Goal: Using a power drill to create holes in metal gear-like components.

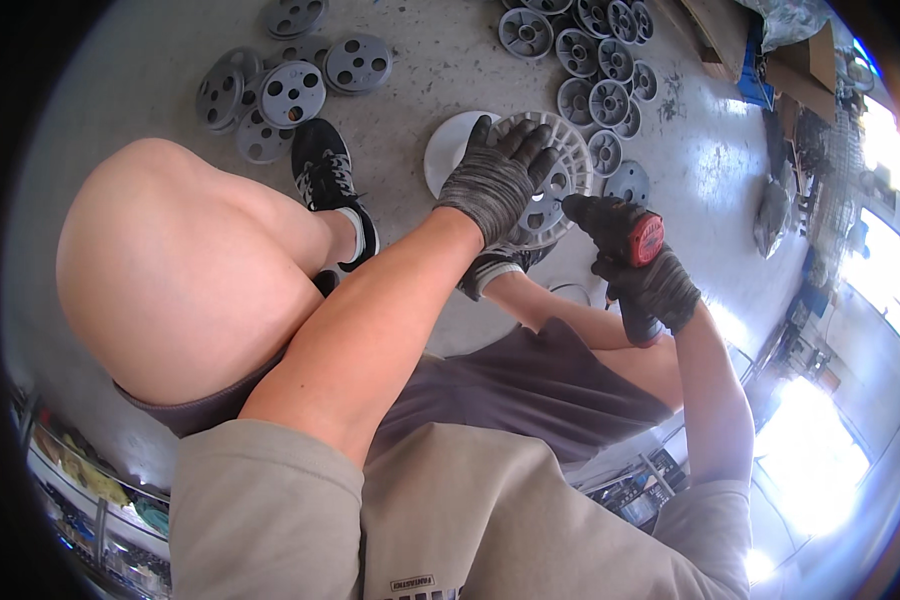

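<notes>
Here, a pale-grey, slotted round wheel (571, 170) beside the black right shoe (482, 270) is steadied under a grey-gloved, spread left hand (495, 180), while a black-and-red power drill (610, 226) is gripped by the grey-gloved right hand (660, 285); seemingly, screws are being driven, and square alignment is called for next.

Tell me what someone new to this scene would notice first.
Probably the black power drill with a red rear cap, gripped in the gloved right hand right of centre, its front end toward the pale ribbed disc under the spread, gloved left hand. Next, the large-looking bare knee at left, and grey holed discs upper left and spoked wheels upper right.
</notes>
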The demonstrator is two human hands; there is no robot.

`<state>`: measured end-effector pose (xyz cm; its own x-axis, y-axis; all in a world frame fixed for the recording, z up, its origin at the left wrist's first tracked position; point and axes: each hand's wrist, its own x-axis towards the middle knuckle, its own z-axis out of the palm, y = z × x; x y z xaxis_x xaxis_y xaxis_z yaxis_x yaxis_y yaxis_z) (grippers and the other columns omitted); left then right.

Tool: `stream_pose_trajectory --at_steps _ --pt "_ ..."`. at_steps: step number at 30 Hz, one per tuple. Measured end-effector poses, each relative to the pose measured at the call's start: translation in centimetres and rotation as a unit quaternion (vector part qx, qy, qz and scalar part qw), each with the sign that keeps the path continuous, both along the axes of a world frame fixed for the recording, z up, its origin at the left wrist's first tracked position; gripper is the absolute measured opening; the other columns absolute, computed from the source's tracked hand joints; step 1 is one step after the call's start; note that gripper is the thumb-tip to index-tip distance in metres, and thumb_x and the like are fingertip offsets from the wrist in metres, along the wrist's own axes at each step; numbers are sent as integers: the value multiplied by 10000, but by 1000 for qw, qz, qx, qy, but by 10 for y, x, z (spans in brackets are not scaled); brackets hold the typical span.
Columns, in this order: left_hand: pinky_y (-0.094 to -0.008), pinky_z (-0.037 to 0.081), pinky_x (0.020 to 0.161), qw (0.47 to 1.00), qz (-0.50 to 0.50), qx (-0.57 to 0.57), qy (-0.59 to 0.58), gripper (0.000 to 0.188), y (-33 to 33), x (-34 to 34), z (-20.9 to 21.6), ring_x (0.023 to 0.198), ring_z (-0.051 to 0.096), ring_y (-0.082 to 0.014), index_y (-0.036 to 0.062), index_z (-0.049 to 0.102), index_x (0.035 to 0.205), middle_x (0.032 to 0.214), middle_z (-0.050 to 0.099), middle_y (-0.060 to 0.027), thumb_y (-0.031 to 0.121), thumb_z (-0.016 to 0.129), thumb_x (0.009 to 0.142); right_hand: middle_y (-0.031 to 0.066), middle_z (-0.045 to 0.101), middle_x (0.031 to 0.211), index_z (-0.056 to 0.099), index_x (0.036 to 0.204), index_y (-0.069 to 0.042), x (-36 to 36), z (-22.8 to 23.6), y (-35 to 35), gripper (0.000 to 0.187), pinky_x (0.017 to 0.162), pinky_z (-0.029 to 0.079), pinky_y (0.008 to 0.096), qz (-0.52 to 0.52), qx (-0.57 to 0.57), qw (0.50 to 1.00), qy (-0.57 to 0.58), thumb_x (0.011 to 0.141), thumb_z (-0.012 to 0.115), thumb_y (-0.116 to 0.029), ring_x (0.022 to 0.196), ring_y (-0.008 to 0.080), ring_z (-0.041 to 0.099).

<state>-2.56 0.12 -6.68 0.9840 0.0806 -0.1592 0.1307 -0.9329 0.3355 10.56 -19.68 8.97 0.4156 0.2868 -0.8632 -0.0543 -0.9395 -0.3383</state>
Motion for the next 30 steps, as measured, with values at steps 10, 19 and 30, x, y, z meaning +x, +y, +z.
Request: stream_pose_trajectory --at_steps 10,19,30 --pt "-718 143 1242 1000 -17 9 21 805 2 4 11 1653 177 -293 194 391 1651 1773 262 -76 458 653 937 103 735 914 660 1201 -21 8 -14 -17 339 726 608 366 143 103 980 -97 903 755 -154 741 186 705" --pt "-713 149 1241 1000 -13 11 14 781 3 2 8 1654 170 -296 196 394 1650 1777 250 -77 454 637 954 88 713 899 638 1201 -1 2 0 -2 337 664 603 361 28 38 999 -14 900 752 -100 716 169 704" --pt "-705 164 1237 999 -16 -3 33 757 3 4 8 1659 156 -294 206 376 1661 1788 222 -72 421 610 974 63 701 856 644 1176 -12 1 1 4 304 607 586 353 14 44 999 -17 900 751 -81 668 156 690"
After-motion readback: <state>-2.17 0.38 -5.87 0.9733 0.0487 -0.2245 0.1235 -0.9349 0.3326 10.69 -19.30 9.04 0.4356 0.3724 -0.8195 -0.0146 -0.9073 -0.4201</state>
